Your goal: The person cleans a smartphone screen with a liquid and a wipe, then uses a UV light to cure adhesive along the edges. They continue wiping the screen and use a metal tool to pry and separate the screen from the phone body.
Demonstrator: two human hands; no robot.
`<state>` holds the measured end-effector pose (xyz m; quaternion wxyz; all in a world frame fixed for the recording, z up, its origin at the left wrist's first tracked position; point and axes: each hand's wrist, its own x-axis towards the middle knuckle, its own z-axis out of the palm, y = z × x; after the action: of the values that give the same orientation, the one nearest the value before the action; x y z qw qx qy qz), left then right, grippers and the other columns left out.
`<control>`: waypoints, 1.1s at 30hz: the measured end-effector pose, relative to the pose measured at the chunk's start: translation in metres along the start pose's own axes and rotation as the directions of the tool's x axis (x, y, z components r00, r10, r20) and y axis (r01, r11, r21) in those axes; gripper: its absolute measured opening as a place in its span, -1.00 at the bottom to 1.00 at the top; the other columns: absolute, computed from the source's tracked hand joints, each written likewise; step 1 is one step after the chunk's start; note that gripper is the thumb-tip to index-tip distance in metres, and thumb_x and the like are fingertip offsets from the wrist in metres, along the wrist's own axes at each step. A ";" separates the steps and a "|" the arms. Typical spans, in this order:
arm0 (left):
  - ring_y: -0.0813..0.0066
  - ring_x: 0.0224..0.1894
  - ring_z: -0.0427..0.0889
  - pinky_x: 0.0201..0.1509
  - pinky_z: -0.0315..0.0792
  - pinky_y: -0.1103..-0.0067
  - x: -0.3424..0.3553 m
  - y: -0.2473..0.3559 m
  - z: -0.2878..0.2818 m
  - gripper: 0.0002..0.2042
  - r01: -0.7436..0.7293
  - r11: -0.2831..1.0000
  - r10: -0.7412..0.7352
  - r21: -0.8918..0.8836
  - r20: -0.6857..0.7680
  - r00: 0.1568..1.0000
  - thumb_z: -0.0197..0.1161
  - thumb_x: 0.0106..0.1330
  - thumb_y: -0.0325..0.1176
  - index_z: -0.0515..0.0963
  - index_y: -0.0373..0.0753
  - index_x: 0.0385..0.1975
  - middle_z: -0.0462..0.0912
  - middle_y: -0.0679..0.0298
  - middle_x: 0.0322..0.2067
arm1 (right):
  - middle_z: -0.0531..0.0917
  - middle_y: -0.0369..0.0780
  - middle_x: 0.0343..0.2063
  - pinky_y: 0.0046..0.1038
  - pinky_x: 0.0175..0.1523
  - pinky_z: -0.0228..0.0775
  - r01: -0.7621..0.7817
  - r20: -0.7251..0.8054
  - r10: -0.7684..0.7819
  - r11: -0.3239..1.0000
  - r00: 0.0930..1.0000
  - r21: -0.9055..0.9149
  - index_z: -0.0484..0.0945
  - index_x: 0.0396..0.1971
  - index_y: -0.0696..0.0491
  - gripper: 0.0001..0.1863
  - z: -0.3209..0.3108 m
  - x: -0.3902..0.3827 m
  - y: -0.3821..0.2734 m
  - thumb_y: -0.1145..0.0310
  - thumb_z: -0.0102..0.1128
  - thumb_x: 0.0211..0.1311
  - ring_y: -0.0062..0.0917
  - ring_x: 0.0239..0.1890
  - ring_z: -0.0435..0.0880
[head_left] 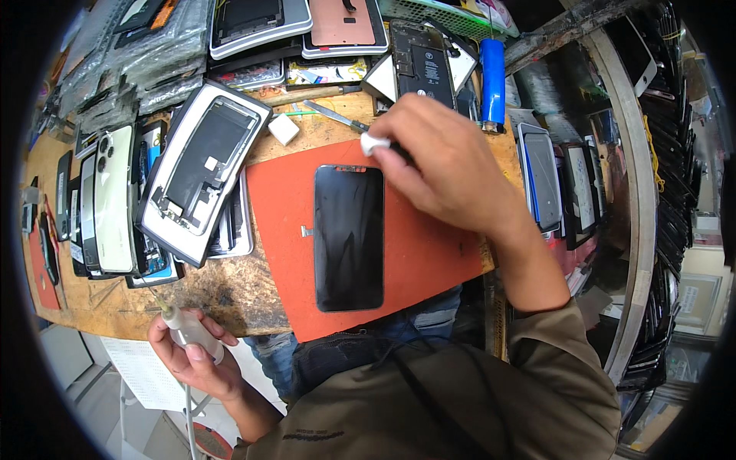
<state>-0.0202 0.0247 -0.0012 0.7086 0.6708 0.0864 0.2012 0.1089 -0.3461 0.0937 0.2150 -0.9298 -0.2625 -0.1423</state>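
A black phone screen [349,238] lies face up on the red mat [437,261], a small flex cable sticking out at its left edge. Above the screen's top end, my right hand [441,157] has its fingers closed on a white wad [373,143]. A thin-bladed knife [330,114] runs behind these fingers; whether they grip its dark handle too, I cannot tell. At the bench's near left edge, my left hand [201,360] is wrapped round a translucent squeeze bottle [195,335], its narrow nozzle pointing up and away from me.
A tilted phone display panel [207,165] rests on boxes left of the mat, near a small white block [284,129]. Several phones, including a pale green one [115,199], stand further left. An opened phone [423,65] and a blue cylinder [492,83] are behind my right hand.
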 end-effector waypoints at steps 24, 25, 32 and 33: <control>0.26 0.31 0.67 0.44 0.55 0.35 0.012 0.004 0.013 -0.46 -0.105 0.939 0.086 0.327 0.072 0.994 0.44 0.51 -0.60 0.35 -0.33 0.40 0.61 -0.09 0.35 | 0.84 0.00 0.00 -0.03 0.19 0.66 -0.020 -0.131 0.024 0.999 0.991 0.028 0.77 0.18 0.07 -0.61 -0.021 0.048 0.064 0.28 0.44 0.43 -0.04 0.06 0.83; 0.26 0.32 0.66 0.45 0.54 0.34 0.012 0.004 0.017 -0.44 -0.078 0.934 0.053 0.348 0.082 0.995 0.45 0.51 -0.60 0.34 -0.32 0.42 0.58 -0.10 0.38 | 0.84 0.01 0.02 -0.05 0.19 0.66 0.074 -0.018 -0.073 0.992 0.997 0.102 0.77 0.18 0.10 -0.62 -0.015 0.027 0.047 0.30 0.42 0.44 -0.05 0.07 0.82; 0.24 0.15 0.52 0.32 0.42 0.33 -0.016 0.012 0.025 -0.40 -0.518 0.641 0.595 0.567 0.060 0.802 0.38 0.37 -0.53 0.29 -0.36 0.38 0.47 0.06 0.17 | 0.78 -0.04 0.09 -0.11 0.30 0.47 0.026 0.053 -0.030 0.997 0.998 0.077 0.62 0.32 0.27 -0.46 0.013 -0.034 -0.011 0.59 0.25 0.31 -0.10 0.12 0.66; 0.25 0.02 0.53 0.17 0.45 0.36 -0.021 0.024 0.036 -0.48 -0.590 0.596 0.601 0.545 0.184 0.778 0.40 0.35 -0.53 0.38 -0.35 0.29 0.52 0.08 0.07 | 0.76 -0.05 0.11 -0.11 0.32 0.43 0.021 0.051 -0.024 0.998 0.998 0.057 0.59 0.35 0.29 -0.42 0.016 -0.036 -0.015 0.62 0.23 0.28 -0.11 0.14 0.63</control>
<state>-0.0292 -0.0164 0.0226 0.3629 0.8396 -0.0789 0.3964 0.0734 -0.3425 0.0705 0.2327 -0.9237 -0.2824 -0.1133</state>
